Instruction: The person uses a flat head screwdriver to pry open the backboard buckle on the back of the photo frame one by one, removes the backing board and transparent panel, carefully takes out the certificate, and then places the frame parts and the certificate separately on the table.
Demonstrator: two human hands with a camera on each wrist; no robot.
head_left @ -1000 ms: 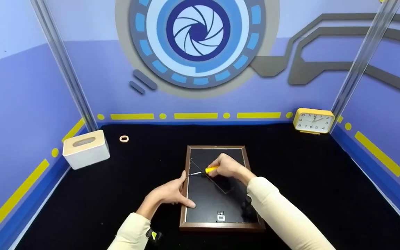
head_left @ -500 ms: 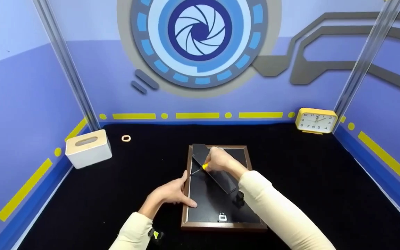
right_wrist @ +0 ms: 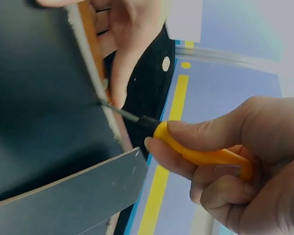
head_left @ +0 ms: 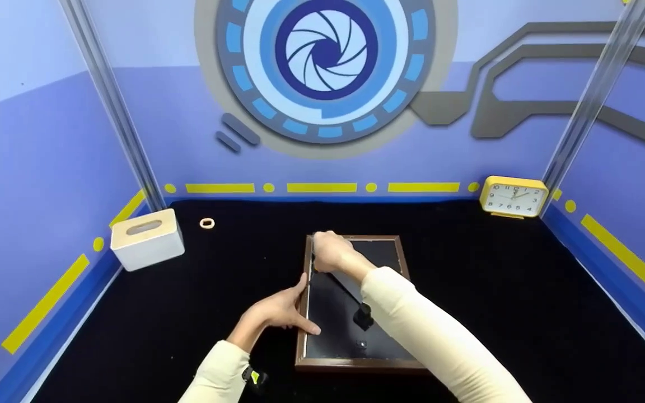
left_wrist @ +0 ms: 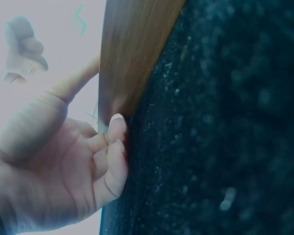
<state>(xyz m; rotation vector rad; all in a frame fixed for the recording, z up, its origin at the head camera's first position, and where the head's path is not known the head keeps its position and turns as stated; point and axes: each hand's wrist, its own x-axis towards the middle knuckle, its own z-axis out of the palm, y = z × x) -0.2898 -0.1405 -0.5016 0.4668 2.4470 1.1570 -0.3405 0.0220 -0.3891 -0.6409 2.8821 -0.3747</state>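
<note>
Right hand (head_left: 331,253) shifted left, gripping screwdriver (right_wrist: 201,155); left hand (head_left: 277,309) holds wooden frame (head_left: 356,363).

- The tabletop (head_left: 524,291) is black and cloth-like, sprinkled with small pale specks; seen from its middle in the head view, 12 o'clock is the far edge.
- At the middle, reaching toward 6 o'clock: a brown frame (head_left: 356,364) lying flat around a dark panel, its longer sides running roughly from 12 to 6.
- At 10 o'clock: a white box (head_left: 148,242) with a pale wood-coloured lid and an oval slot, standing slantwise by the left edge.
- Between 10 and 11: a pale ring (head_left: 207,226), flat, near the box but apart.
- Between 1 and 2: a yellow clock (head_left: 514,197), upright in the far corner.
</note>
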